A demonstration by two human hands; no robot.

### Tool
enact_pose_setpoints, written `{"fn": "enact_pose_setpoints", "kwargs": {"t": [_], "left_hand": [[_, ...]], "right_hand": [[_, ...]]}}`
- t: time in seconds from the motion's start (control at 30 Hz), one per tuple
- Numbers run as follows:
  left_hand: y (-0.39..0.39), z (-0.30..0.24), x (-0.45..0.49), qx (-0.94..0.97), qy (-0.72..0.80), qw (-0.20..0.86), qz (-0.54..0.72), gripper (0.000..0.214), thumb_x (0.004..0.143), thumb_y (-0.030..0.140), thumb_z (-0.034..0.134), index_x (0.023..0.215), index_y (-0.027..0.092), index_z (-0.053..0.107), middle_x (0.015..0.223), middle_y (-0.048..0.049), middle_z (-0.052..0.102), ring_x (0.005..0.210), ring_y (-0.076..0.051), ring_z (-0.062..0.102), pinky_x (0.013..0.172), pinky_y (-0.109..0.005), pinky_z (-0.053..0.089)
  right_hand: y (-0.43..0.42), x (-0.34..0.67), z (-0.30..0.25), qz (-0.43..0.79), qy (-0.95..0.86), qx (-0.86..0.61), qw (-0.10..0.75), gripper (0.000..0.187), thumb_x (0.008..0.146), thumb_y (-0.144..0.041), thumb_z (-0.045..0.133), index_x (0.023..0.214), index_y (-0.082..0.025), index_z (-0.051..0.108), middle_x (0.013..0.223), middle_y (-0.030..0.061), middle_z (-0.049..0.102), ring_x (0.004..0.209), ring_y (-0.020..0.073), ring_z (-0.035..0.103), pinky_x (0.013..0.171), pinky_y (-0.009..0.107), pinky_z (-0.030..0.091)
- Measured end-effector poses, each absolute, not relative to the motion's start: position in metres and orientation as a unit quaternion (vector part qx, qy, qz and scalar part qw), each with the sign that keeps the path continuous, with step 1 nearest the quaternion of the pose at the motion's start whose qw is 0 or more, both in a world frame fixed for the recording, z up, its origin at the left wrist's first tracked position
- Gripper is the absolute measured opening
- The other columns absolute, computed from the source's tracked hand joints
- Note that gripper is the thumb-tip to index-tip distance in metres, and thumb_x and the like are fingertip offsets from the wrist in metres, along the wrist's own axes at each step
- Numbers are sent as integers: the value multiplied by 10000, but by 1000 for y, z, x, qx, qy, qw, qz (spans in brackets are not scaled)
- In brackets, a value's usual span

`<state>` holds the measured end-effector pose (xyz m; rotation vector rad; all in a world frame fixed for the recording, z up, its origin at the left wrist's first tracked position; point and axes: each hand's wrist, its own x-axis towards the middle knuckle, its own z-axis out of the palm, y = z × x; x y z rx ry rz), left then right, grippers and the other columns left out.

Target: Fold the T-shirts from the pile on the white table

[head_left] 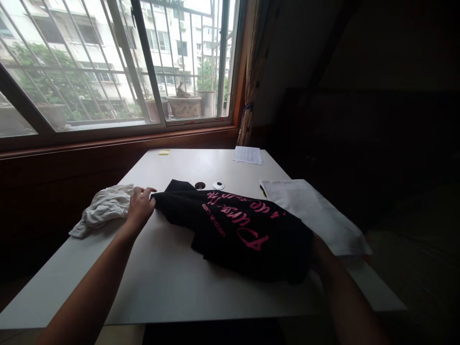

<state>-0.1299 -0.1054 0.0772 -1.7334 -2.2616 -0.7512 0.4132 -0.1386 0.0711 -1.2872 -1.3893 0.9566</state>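
A black T-shirt (247, 235) with pink lettering stretches across the middle of the table, its cloth bunched and partly folded. My left hand (140, 206) pinches the shirt's left end between thumb and fingers, slightly above the tabletop. At the other end, my right hand (319, 251) meets the shirt's right edge in deep shadow. Black cloth hides its fingers, so their grip cannot be made out. Just left of my left hand lies a crumpled white cloth (106, 206). A flat, folded white garment (312, 211) lies beyond the shirt's right side.
The white table (158, 282) stands below a barred window (187, 62). Papers (247, 155) and a yellow note (164, 152) lie at its far end. A round hole (200, 186) and a white round cover (218, 186) sit just behind the shirt.
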Motion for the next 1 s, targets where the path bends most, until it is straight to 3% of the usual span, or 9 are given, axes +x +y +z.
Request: {"fn": "enact_pose_setpoints", "kwargs": {"t": [0.07,0.13,0.23,0.37,0.5,0.63,0.83,1.0], "left_hand": [[-110,68,-136,-562,-790,56,-239,294,906,302,514,1152,188,628,1018,-98,618,962,-275,636,849,-380,505],[-119,61,-135,-559,-796,14,-233,249,920,341,503,1102,197,591,910,-60,641,864,-254,650,765,-346,498],[-139,57,-124,-624,-745,-46,-231,194,937,394,499,974,221,579,830,-25,645,765,-220,638,701,-316,483],[-167,64,-94,-765,-585,-157,-218,277,980,429,497,909,219,661,924,-41,659,794,-184,640,710,-294,516],[-183,67,-60,-834,-487,-187,-180,265,1010,407,517,1064,263,732,1059,-63,661,929,-191,647,809,-303,559],[-179,55,-43,-847,-482,-135,-177,343,986,430,586,1296,304,656,1225,-80,649,1125,-240,611,968,-382,556],[-154,31,-35,-816,-540,-107,-175,558,1001,481,528,1498,233,485,1435,-136,582,1296,-307,546,1088,-479,480],[-128,23,-27,-791,-574,-122,-172,643,991,371,495,1587,183,345,1589,-163,433,1436,-333,443,1169,-490,395]], "right_hand": [[-136,405,72,469,-559,-509,456,360,912,-458,590,1161,-254,751,1128,89,761,1083,327,704,975,472,556],[-133,401,75,462,-574,-509,444,416,846,-368,644,1242,-264,718,1260,71,723,1170,309,670,1050,479,513],[-130,402,82,321,-613,-525,494,403,819,-263,580,1191,-266,735,1411,58,628,1314,287,573,1101,478,473],[-131,401,92,167,-648,-520,531,414,865,-206,466,1163,-284,741,1391,38,630,1356,256,527,1179,506,383],[-130,385,91,201,-763,-476,389,352,956,-334,504,1231,-313,723,1423,30,614,1370,260,510,1202,513,350],[-129,362,66,236,-810,-481,239,402,953,-409,541,1308,-296,693,1501,52,554,1387,284,496,1193,522,363],[-140,340,41,183,-821,-506,191,500,946,-346,530,1429,-243,606,1564,84,490,1384,302,494,1190,522,365],[-165,322,61,278,-822,-474,150,534,953,-411,565,1458,-237,583,1591,104,449,1436,311,447,1207,516,338]]}}
